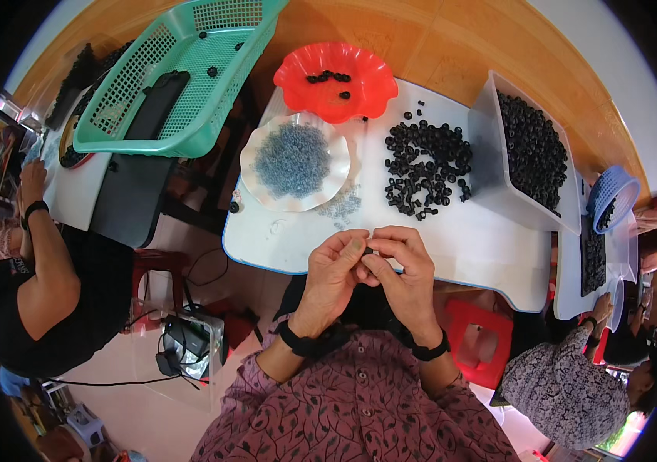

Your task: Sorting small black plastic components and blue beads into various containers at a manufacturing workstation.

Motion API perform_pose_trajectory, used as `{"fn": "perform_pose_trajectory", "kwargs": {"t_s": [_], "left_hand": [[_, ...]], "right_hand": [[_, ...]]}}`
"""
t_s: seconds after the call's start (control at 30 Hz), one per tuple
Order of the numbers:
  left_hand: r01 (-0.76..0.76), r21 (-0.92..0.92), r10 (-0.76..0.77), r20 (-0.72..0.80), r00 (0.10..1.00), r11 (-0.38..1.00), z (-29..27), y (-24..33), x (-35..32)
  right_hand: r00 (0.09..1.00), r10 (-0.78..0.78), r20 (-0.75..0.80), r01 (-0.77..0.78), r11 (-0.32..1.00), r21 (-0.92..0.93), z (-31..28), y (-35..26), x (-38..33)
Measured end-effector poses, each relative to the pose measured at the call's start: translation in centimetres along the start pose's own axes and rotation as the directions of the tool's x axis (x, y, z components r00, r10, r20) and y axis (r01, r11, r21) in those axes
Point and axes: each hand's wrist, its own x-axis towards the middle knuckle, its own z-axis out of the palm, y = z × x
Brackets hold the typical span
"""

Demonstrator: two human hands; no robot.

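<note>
Hands: left hand [334,271] and right hand [402,266] meet at the near edge of the white table [459,246], fingertips pinched together on one small part. Its colour and shape are hidden between the fingers, so what kind of part it is cannot be told. Both wrists carry black bands.

Handling note, as a judgement: such a small piece probably wants a light fingertip grip, held low over the tabletop so a dropped part lands there and not on the floor.

Stock on the table, read from the hands:
- Pile of black parts [429,168], at 1 o'clock. Small, matte, rounded and bead-like, loosely heaped, with strays about it.
- White scalloped dish [255,173], at 11 o'clock, rim wavy, smooth plastic. Holds a mound of tiny translucent grey rings [292,158], and a few are spilt just beside the rim.
- Red scalloped dish [290,77], at 12 o'clock, glossy, nearly bare, with a few black pieces.
- Clear rectangular tub [490,154], at 2 o'clock, rigid-walled, filled with black parts.
- Green mesh basket [190,135], at 10 o'clock, perforated plastic, tilted, off the table.

Other people: an arm in black at 9 o'clock, and a patterned sleeve at 4 o'clock beside a red stool [479,343].
</note>
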Motion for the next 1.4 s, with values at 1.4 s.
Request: {"fn": "perform_pose_trajectory", "kwargs": {"t_s": [1.4], "left_hand": [[0.109, 0.050, -0.105, -0.081, 0.991, 0.993, -3.1, 0.2, 0.1]], "right_hand": [[0.986, 0.151, -0.076, -0.169, 0.911, -0.376, -4.8, 3.5, 4.5]]}}
